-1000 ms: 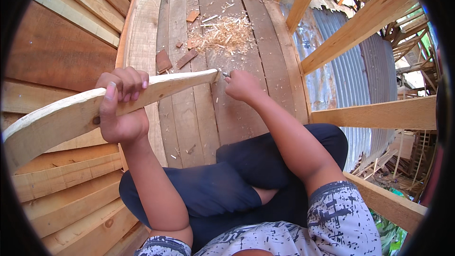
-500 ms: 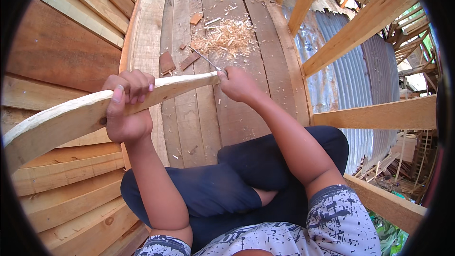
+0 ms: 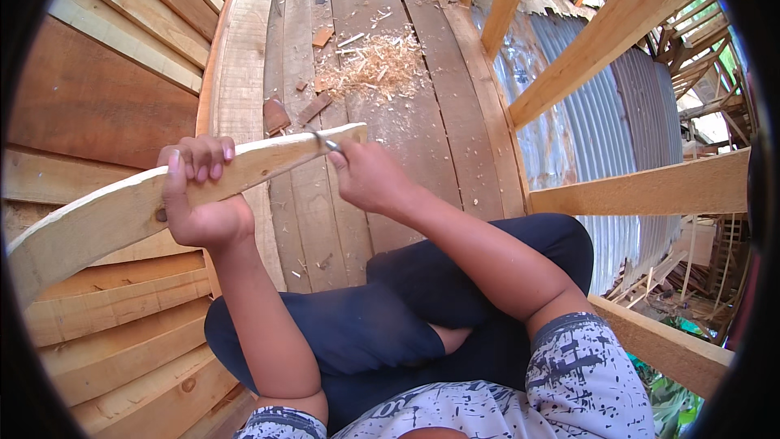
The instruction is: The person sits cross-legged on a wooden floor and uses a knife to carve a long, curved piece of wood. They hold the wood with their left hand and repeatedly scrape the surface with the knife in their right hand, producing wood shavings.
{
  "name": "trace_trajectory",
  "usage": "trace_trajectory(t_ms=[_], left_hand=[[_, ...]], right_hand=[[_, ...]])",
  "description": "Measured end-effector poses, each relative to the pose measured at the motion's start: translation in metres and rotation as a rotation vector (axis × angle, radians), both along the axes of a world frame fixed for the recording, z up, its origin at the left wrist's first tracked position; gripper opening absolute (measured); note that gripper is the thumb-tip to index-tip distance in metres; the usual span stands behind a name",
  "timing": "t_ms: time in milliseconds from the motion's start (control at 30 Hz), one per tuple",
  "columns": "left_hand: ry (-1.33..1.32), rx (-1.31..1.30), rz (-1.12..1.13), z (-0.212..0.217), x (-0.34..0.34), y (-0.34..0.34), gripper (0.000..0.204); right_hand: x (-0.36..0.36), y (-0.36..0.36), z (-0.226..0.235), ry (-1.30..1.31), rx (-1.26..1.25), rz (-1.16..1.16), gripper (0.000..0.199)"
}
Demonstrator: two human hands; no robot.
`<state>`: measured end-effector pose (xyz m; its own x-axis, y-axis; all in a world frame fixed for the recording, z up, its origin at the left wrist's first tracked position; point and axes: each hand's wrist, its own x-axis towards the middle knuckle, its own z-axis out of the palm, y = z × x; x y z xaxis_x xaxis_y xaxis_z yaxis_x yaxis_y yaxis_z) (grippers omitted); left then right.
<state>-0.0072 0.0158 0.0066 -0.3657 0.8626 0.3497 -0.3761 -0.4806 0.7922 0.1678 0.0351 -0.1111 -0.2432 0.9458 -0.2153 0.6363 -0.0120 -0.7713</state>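
Observation:
My left hand [image 3: 213, 215] is wrapped round a long, pale, curved wooden board [image 3: 97, 219], with fingers over its far edge and thumb raised on the near side. The board runs from the left rim of the view to a narrow tip just beyond my right hand. My right hand [image 3: 372, 179] is closed on the handle of a knife [image 3: 331, 145], most of which its fingers hide. The thin blade lies across the board's edge near the tip and looks slightly blurred.
A heap of wood shavings [image 3: 378, 65] and several reddish-brown scraps [image 3: 276, 116] lie on the plank floor [image 3: 455, 146] ahead. A slatted timber wall [image 3: 106, 81] rises at left. Rail beams [image 3: 642, 184] stand at right, before corrugated metal sheets [image 3: 597, 106]. My crossed legs [image 3: 341, 321] are below.
My right hand has moved left and slightly nearer with the knife, from the board's tip onto its edge. The board and my left hand have shifted a little left.

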Motion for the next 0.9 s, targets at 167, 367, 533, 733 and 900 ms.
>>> trace_trajectory(t_ms=[167, 367, 533, 733, 900], left_hand=[[-0.046, -0.038, 0.06, 0.003, 0.006, 0.006, 0.024], [-0.026, -0.01, 0.048, 0.004, 0.008, 0.001, 0.024], [-0.038, -0.019, 0.012, 0.004, 0.016, 0.001, 0.024], [-0.037, -0.012, 0.046, 0.004, 0.007, 0.0, 0.023], [-0.056, -0.029, 0.064, 0.003, 0.006, 0.008, 0.024]], right_hand=[[0.031, 0.023, -0.059, -0.116, -0.039, -0.063, 0.034], [0.003, 0.006, -0.016, 0.025, 0.059, -0.025, 0.033], [0.029, 0.02, -0.051, -0.057, 0.03, -0.056, 0.032], [0.002, 0.005, 0.007, -0.032, 0.029, 0.031, 0.031], [0.026, 0.021, -0.039, -0.133, -0.094, -0.084, 0.031]])
